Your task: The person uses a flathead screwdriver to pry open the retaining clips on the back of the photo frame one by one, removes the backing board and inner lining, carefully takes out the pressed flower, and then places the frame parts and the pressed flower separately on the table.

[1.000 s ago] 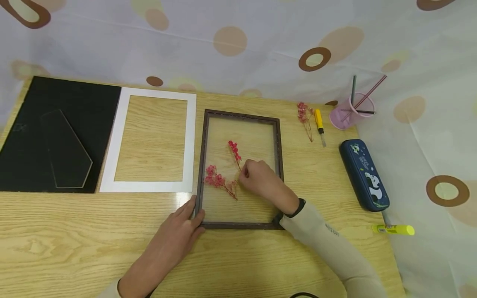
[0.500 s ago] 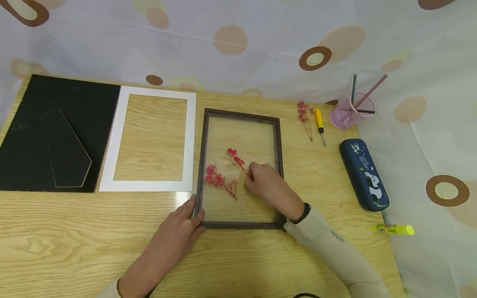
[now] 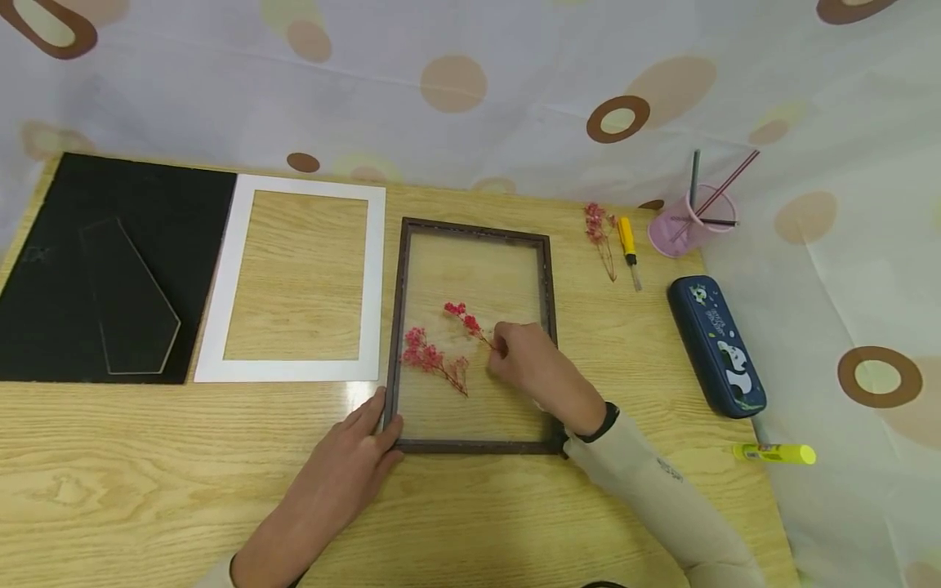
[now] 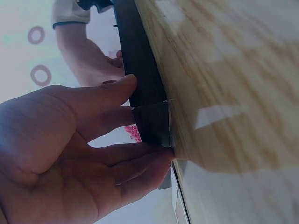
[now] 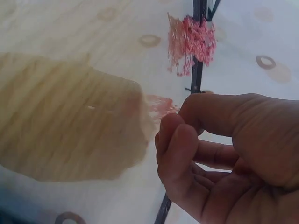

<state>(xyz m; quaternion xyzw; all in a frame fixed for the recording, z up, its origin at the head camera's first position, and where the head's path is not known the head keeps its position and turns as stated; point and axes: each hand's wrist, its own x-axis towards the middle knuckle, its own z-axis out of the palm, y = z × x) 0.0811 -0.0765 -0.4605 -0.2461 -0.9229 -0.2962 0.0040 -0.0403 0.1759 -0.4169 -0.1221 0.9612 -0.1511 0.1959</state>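
My right hand [image 3: 540,363] pinches the thin stem of a red dried flower sprig [image 3: 469,322] over the dark brown picture frame [image 3: 478,447]. The flower head points to the upper left; the fingers hide the stem's lower end. A second pink flower sprig [image 3: 424,353] lies on the clear pane at the frame's left side. My left hand [image 3: 341,457] holds the frame's near left corner. In the left wrist view the thumb [image 4: 124,88] lies on one side of the corner and the other fingers [image 4: 149,168] on the adjoining side.
Left of the frame lie a white mat board [image 3: 294,371] and a black backing board [image 3: 51,286]. To the right are another flower sprig [image 3: 599,233], a yellow-handled screwdriver [image 3: 626,241], a pink pencil cup [image 3: 672,233], a blue pencil case [image 3: 716,347] and a yellow glue stick [image 3: 775,453].
My right hand has moved slightly right and toward me with the red sprig, whose flower end has swung down to the left. My left hand has stayed at the frame's corner.
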